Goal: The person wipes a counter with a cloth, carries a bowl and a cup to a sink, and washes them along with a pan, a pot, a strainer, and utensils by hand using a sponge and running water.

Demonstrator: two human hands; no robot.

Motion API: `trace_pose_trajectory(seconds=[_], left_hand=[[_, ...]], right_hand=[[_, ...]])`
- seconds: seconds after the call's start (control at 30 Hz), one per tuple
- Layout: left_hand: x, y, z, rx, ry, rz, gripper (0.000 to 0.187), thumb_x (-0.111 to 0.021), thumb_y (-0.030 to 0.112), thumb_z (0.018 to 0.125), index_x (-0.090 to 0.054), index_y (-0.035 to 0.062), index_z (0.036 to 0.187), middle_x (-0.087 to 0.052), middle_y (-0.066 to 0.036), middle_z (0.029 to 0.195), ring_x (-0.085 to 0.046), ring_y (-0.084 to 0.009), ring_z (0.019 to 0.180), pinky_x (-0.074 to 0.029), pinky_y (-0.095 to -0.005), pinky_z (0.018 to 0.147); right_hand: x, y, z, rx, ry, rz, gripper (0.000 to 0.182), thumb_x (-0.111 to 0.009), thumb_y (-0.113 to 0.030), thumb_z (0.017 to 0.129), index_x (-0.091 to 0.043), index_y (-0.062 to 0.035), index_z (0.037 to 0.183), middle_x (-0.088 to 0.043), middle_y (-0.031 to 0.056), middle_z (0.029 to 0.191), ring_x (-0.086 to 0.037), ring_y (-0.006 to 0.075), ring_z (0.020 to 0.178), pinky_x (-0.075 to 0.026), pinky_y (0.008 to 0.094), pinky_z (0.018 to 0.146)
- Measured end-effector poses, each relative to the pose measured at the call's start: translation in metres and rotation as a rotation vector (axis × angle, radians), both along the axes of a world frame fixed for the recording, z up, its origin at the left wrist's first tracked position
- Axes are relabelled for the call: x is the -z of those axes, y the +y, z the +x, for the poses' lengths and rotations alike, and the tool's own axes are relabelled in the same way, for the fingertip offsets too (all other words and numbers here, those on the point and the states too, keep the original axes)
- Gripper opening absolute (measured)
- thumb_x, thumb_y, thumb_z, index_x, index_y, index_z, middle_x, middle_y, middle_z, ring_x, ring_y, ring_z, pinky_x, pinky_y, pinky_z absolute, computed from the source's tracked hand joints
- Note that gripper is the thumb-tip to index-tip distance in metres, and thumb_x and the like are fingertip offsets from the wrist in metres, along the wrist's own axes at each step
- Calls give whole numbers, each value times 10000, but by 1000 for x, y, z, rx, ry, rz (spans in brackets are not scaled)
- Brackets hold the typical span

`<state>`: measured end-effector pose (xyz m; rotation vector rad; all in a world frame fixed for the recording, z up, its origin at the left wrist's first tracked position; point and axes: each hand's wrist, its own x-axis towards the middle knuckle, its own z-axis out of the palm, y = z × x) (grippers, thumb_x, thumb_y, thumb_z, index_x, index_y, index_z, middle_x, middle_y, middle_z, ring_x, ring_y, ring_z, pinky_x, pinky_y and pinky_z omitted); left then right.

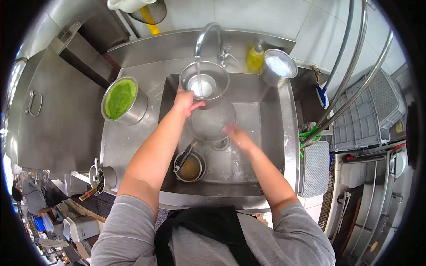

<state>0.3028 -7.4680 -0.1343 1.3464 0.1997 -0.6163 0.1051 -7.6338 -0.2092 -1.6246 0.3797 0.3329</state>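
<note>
My left hand [185,104] grips the near-left rim of a round metal bowl [224,84], thumb on the rim and fingers underneath. Water from the curved faucet [208,26] pours into the bowl. Lower down over the sink is a round, greyish, see-through piece [212,122], blurred. At its right edge is my right hand [238,138], fingers smeared by motion; I cannot tell whether they grip it. A small pot [190,166] with brownish liquid and a dark-handled utensil [184,156] stands in the sink's near-left corner.
A steel pot of green contents [120,99] stands on the left counter. Behind the sink's right corner are a yellow soap bottle [255,57] and a metal pot [278,68]. Hoses [355,88] hang at right, near grey crates [364,111]. A utensil container [104,178] sits front left.
</note>
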Motion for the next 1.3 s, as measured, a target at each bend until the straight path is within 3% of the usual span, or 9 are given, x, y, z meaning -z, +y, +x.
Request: trace_pose_trajectory(seconds=[0.13,0.2,0.3,0.4,0.6,0.83,0.97,1.07,1.3], left_hand=[[5,-7,0,25,33,71,573,-404,-35,828,-220,132,1344,-486,-245,1160,-644,-361,762,-609,-371,578],[9,-9,-3,9,47,92,546,-419,-25,840,-227,135,1325,-584,-230,983,-650,-345,726,-604,-366,552],[3,-10,-14,-45,30,117,474,-483,-27,820,-254,51,1228,-549,-277,1011,-647,-379,699,-610,-361,546],[-3,-6,-18,-39,40,108,533,-466,-39,812,-234,76,1277,-544,-268,1037,-646,-389,740,-610,-364,545],[-18,0,-28,-32,49,82,568,-418,-64,790,-238,91,1306,-510,-272,1106,-635,-428,787,-613,-411,621],[-12,3,-30,20,33,79,623,-417,-73,784,-171,120,1323,-467,-294,1137,-623,-454,812,-608,-453,623],[-3,7,-28,-28,59,85,668,-415,-87,780,-151,149,1348,-457,-285,1157,-620,-451,794,-608,-472,596],[4,19,-28,31,-72,70,707,-410,-108,781,-137,170,1371,-416,-273,1223,-620,-433,791,-608,-472,576],[-9,32,-33,57,-33,143,846,-446,-100,788,-4,258,1414,-403,-293,1272,-630,-439,791,-601,-411,544]], right_hand=[[48,-23,-61,-370,14,-321,723,-548,-542,858,-452,2,1323,-481,239,1323,-445,352,1248,-354,381,1031],[58,-36,-73,-548,110,-394,699,-509,-532,879,-410,-36,1362,-400,215,1399,-366,349,1305,-300,399,1073],[71,-49,-75,-363,110,-473,672,-510,-509,883,-427,-30,1346,-424,223,1375,-393,356,1282,-320,401,1058],[90,-57,-61,-290,41,-588,658,-548,-458,871,-439,4,1326,-448,272,1329,-432,380,1242,-353,397,1036],[89,-16,-54,-452,-29,-638,595,-538,-395,889,-427,-20,1338,-467,224,1329,-457,373,1218,-385,422,1010],[22,14,-121,-546,-57,-817,520,-538,-383,893,-456,-96,1319,-436,151,1373,-455,341,1224,-385,503,982],[-5,8,-194,-378,-41,-865,427,-580,-333,865,-551,-125,1238,-483,121,1340,-478,305,1207,-383,477,964],[-33,4,-234,23,-360,-1003,273,-671,-204,766,-661,-128,1028,-627,71,1100,-551,270,1072,-405,419,861],[-65,31,-292,367,-274,-1167,341,-686,-202,761,-618,-109,1082,-546,136,1204,-524,334,1092,-391,454,918]])
